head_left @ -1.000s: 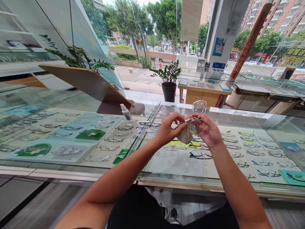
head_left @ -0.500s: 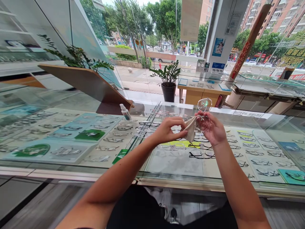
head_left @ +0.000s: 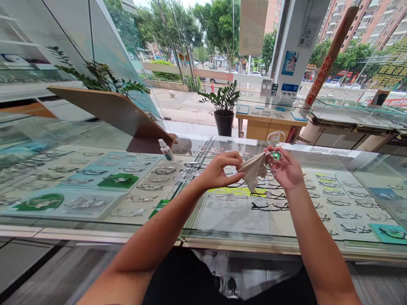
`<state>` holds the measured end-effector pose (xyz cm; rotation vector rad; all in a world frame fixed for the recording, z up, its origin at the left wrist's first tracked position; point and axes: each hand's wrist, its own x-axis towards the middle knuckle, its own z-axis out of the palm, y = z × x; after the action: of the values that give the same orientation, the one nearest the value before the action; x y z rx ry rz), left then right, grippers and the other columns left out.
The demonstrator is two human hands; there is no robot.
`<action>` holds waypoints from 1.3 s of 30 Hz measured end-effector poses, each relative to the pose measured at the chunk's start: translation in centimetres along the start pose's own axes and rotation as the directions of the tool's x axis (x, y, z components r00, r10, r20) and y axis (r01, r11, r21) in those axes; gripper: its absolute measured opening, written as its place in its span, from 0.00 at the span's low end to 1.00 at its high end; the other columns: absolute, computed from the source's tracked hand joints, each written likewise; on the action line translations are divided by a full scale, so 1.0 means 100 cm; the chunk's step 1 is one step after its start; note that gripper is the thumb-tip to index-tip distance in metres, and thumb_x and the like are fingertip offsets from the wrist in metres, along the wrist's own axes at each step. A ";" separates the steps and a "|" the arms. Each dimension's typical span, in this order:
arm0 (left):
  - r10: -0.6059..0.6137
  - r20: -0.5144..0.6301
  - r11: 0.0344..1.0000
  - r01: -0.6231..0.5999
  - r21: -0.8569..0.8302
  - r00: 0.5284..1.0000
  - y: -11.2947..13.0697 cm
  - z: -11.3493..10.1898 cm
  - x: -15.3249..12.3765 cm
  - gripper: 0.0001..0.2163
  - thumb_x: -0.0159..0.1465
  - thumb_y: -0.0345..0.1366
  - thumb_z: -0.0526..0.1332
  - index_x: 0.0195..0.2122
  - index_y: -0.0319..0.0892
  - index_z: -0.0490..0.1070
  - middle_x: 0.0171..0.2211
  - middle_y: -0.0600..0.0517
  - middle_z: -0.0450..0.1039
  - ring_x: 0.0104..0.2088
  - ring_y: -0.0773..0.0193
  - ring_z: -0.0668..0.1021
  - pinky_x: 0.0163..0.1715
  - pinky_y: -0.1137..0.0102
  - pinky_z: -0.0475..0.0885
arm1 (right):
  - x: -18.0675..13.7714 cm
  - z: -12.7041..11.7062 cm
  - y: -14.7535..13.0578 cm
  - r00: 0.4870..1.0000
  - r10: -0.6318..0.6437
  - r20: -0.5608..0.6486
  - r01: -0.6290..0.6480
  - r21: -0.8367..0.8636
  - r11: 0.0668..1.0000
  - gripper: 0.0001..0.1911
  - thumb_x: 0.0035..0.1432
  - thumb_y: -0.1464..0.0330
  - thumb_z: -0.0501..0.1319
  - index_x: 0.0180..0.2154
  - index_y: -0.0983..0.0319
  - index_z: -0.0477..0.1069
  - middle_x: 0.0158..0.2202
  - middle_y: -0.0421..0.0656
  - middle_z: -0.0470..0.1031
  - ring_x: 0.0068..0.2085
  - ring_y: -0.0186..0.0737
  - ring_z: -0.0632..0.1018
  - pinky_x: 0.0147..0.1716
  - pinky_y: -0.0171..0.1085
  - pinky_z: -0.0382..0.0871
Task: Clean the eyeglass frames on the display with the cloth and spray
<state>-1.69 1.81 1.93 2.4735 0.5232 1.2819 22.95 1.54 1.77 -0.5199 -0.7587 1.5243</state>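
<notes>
My right hand point(head_left: 290, 170) grips a pair of clear-framed glasses point(head_left: 276, 139), held upright on edge above the glass counter, one lens over the other. A green glint shows on the lower lens. My left hand point(head_left: 222, 170) pinches a corner of a beige cleaning cloth point(head_left: 253, 170) between thumb and fingers. The cloth stretches across to the glasses and hangs in a point; its far edge lies by the lower lens and the right fingers. Whether the right fingers also hold the cloth is hard to see.
Under my hands is a glass display counter point(head_left: 233, 216) with several rows of glasses inside. A white spray bottle point(head_left: 166, 150) stands on it to the left, near a slanted wooden board point(head_left: 104, 106). Beyond are a potted plant point(head_left: 224, 110) and a wooden display table point(head_left: 270, 120).
My left hand has moved slightly left, drawing the cloth out wider from the glasses. The glasses have shifted a little to the right, and the lower lens now shines green.
</notes>
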 end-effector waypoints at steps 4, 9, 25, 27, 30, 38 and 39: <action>-0.032 -0.074 0.998 0.028 -0.052 0.997 -0.003 0.002 0.000 0.10 0.67 0.38 0.65 0.29 0.42 0.72 0.32 0.49 0.78 0.32 0.63 0.77 0.35 0.67 0.73 | 0.003 -0.003 0.000 1.000 -0.010 -0.003 0.010 0.003 1.000 0.09 0.53 0.67 0.77 0.32 0.58 0.78 0.38 0.40 0.86 0.47 0.39 0.86 0.49 0.35 0.85; -0.185 -0.184 0.962 0.140 -0.234 0.966 -0.009 0.010 -0.004 0.11 0.68 0.42 0.66 0.34 0.41 0.72 0.30 0.51 0.75 0.31 0.66 0.77 0.33 0.71 0.75 | 0.003 -0.002 0.000 1.000 -0.009 -0.023 0.010 0.049 0.999 0.09 0.51 0.68 0.77 0.31 0.59 0.78 0.38 0.42 0.86 0.45 0.39 0.86 0.48 0.31 0.84; -0.679 0.034 0.506 0.501 -0.702 0.733 -0.031 0.018 -0.003 0.26 0.52 0.44 0.81 0.47 0.38 0.77 0.36 0.48 0.81 0.35 0.65 0.81 0.36 0.71 0.75 | -0.002 0.007 -0.002 0.993 -0.114 -0.021 0.114 0.018 0.993 0.06 0.53 0.69 0.75 0.29 0.59 0.80 0.35 0.40 0.86 0.41 0.38 0.87 0.43 0.32 0.85; -0.713 0.089 0.433 0.537 -0.724 0.695 -0.030 0.018 -0.003 0.25 0.49 0.47 0.82 0.41 0.37 0.79 0.36 0.48 0.81 0.35 0.67 0.79 0.35 0.72 0.72 | -0.003 0.007 -0.001 0.993 -0.120 -0.011 0.120 0.004 0.993 0.06 0.53 0.68 0.76 0.29 0.59 0.80 0.35 0.41 0.86 0.41 0.38 0.87 0.44 0.32 0.85; -0.711 0.115 0.377 0.514 -0.770 0.694 -0.028 0.017 -0.002 0.23 0.49 0.50 0.82 0.30 0.38 0.76 0.31 0.52 0.77 0.32 0.70 0.75 0.34 0.73 0.70 | -0.003 0.007 -0.001 0.993 -0.115 -0.008 0.115 0.000 0.993 0.07 0.53 0.68 0.76 0.30 0.60 0.80 0.37 0.42 0.86 0.42 0.37 0.86 0.45 0.30 0.83; -0.657 0.135 0.365 0.470 -0.803 0.741 -0.025 0.019 -0.001 0.25 0.46 0.47 0.83 0.24 0.38 0.68 0.26 0.55 0.72 0.29 0.71 0.73 0.33 0.72 0.70 | -0.003 0.007 -0.002 0.993 -0.116 -0.018 0.116 0.011 0.993 0.07 0.51 0.67 0.77 0.29 0.60 0.81 0.36 0.41 0.86 0.43 0.38 0.86 0.46 0.32 0.83; -0.660 0.137 0.365 0.474 -0.801 0.739 -0.025 0.019 -0.001 0.26 0.46 0.47 0.83 0.24 0.38 0.67 0.26 0.55 0.72 0.28 0.71 0.73 0.33 0.73 0.69 | -0.004 0.007 -0.002 0.993 -0.116 -0.021 0.116 0.009 0.993 0.08 0.51 0.67 0.77 0.30 0.60 0.81 0.37 0.41 0.86 0.43 0.38 0.86 0.46 0.32 0.84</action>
<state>-0.64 3.77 -0.26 1.2045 0.6034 1.1032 22.63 1.06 2.39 -0.4746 -0.7524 1.4125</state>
